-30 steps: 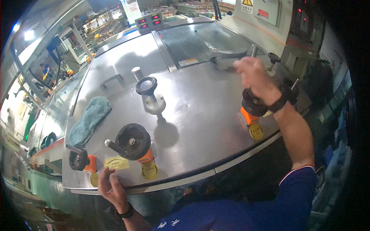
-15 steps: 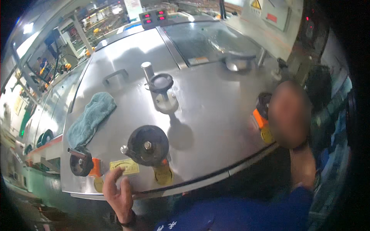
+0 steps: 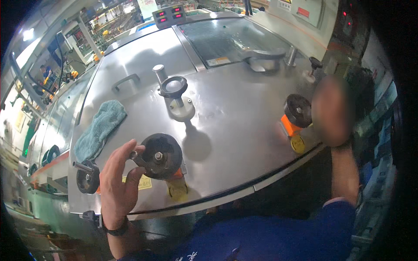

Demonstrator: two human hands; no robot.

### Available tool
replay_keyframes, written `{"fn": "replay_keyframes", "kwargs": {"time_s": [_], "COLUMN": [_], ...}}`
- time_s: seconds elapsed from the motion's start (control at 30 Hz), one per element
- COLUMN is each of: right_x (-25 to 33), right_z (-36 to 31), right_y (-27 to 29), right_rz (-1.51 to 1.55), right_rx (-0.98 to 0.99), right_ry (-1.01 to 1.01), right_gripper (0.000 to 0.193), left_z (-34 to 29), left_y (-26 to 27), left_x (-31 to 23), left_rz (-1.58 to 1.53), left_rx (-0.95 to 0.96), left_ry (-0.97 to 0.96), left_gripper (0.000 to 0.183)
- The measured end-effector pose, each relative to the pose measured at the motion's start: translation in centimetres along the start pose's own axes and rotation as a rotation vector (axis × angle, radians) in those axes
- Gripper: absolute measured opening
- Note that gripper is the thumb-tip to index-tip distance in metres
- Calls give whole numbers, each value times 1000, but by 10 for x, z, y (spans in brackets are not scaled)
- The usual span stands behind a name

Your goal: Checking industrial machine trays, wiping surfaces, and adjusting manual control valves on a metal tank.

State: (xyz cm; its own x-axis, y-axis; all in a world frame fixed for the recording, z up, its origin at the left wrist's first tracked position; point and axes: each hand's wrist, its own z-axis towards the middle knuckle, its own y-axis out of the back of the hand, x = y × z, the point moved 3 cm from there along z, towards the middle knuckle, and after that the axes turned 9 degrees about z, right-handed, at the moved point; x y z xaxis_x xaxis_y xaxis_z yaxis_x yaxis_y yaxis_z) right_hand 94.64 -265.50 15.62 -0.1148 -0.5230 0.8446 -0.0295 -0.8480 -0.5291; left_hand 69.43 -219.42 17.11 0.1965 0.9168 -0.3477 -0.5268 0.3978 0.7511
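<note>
My left hand (image 3: 119, 180) is at the side crank knob (image 3: 134, 155) of a black handwheel (image 3: 162, 156) on a sloped steel machine cover (image 3: 235, 143). Its index finger is beside the knob, while the thumb stands apart below it. I cannot make out a firm grip. At the right, my right hand (image 3: 332, 112) is a blurred patch next to another black handwheel (image 3: 298, 110) with an orange base. Its fingers cannot be made out, nor whether it touches that wheel.
A small black handwheel (image 3: 88, 177) stands at the cover's left corner, below a teal cloth (image 3: 100, 130). Farther up are a raised handwheel (image 3: 173, 87), a bar handle (image 3: 126, 81) and a glass window (image 3: 235, 41). A red-digit display (image 3: 169, 17) sits at the back.
My left hand has moved up from the cover's front edge to the handwheel's crank knob. The camera view has shifted slightly. My right hand stays by the right handwheel.
</note>
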Motion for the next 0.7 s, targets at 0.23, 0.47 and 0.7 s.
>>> {"fn": "replay_keyframes", "kwargs": {"time_s": [0.23,0.47,0.7], "right_x": [-5,-39,-14], "right_z": [18,-10,-35], "right_y": [-61,-69,-15], "right_rz": [-651,-446,-2], "right_rx": [375,222,105], "right_ry": [619,233,129], "right_gripper": [21,17,23], "left_z": [26,0,32], "left_y": [-8,-2,-37], "left_x": [-5,5,-47], "left_rz": [-29,-194,97], "left_rx": [92,55,129], "left_ry": [108,283,-205], "left_gripper": [36,28,25]}}
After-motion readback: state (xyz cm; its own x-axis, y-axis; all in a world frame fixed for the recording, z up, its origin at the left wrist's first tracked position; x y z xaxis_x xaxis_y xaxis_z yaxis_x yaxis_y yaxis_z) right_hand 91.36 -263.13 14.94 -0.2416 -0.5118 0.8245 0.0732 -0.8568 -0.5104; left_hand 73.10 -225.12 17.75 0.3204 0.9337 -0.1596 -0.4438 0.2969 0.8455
